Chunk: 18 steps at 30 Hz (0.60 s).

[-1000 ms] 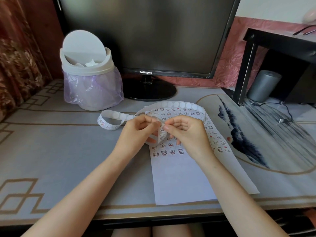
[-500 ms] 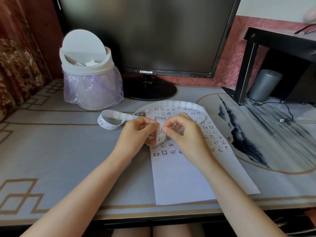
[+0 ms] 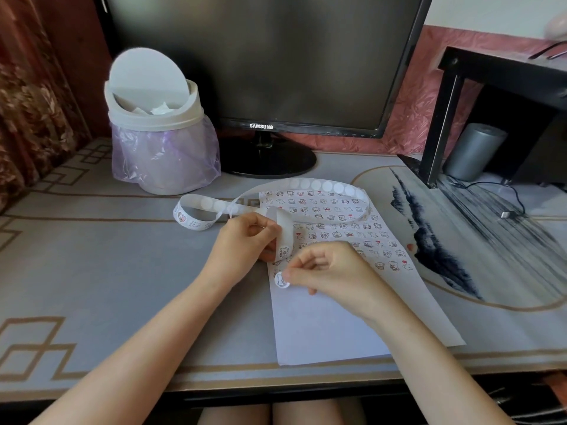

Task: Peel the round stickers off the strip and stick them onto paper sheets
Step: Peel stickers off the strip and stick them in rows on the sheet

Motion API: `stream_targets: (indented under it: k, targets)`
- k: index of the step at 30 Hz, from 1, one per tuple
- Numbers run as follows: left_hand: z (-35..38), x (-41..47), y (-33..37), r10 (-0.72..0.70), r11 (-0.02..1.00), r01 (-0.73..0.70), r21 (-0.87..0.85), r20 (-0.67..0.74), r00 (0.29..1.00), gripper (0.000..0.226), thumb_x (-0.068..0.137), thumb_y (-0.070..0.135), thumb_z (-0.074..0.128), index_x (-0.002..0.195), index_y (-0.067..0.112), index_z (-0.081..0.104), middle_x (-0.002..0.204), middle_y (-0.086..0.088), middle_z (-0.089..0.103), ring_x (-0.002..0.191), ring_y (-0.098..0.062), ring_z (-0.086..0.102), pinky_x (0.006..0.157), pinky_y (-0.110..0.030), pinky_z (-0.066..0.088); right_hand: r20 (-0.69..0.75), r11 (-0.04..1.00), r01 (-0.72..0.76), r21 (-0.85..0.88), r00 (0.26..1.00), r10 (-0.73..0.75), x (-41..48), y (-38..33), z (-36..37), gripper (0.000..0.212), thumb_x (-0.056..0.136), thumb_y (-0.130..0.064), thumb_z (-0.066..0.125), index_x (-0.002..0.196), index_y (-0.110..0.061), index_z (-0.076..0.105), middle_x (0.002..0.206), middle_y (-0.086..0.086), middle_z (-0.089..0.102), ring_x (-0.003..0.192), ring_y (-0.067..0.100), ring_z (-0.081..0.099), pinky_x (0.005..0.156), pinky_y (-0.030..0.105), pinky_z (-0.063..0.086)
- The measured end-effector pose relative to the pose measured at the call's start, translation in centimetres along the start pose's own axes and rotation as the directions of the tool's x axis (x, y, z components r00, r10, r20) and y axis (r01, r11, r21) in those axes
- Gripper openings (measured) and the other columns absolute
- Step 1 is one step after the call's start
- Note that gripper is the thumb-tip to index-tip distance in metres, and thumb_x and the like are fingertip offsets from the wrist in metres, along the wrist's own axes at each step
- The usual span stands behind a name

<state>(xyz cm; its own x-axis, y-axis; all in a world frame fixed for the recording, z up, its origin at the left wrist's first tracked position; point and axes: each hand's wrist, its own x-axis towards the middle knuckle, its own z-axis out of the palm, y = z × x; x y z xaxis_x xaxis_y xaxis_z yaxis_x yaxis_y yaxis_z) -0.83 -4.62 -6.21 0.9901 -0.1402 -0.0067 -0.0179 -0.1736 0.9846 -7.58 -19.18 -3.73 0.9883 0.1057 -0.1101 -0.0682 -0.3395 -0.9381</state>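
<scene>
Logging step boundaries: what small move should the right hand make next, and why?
Probably lower and press the round sticker onto the paper sheet: the right hand pinches it, already peeled, just over the sheet's blank part.

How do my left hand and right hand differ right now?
The left hand grips the strip; the right hand pinches one peeled round sticker. The left hand sits farther from you; the right hand is nearer, over the paper sheet. Both have curled fingers.

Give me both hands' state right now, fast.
Left hand: closed, gripping the sticker strip.
Right hand: closed, pinching one round sticker over the paper sheet.
</scene>
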Motion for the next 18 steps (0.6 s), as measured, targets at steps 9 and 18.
stream_targets:
  k: [9,18]
  targets:
    - [0.1,0.1,-0.2,-0.006,1.000,0.006,0.018,-0.003,1.000,0.011,0.091,0.013,0.060,0.086,0.005,0.064,0.077,-0.013,0.071,0.065,-0.023,0.067,0.076,-0.038,0.058,-0.043,0.999,0.020,-0.047,0.999,-0.022,0.2,1.3,0.9,0.014,0.074,-0.009,0.076,0.065,-0.017,0.068,0.063,-0.001,0.065,0.054,0.003,0.050,0.058,0.018,0.041]
    - [0.1,0.1,-0.2,-0.008,1.000,0.008,0.029,0.003,1.000,0.011,0.092,0.014,0.060,0.085,0.006,0.064,0.074,-0.010,0.070,0.060,-0.017,0.066,0.071,-0.031,0.058,-0.136,0.995,0.029,-0.099,0.990,-0.042,0.3,2.4,1.5,0.010,0.071,-0.018,0.075,0.063,-0.022,0.069,0.063,-0.003,0.066,0.057,0.006,0.053,0.063,0.029,0.045]
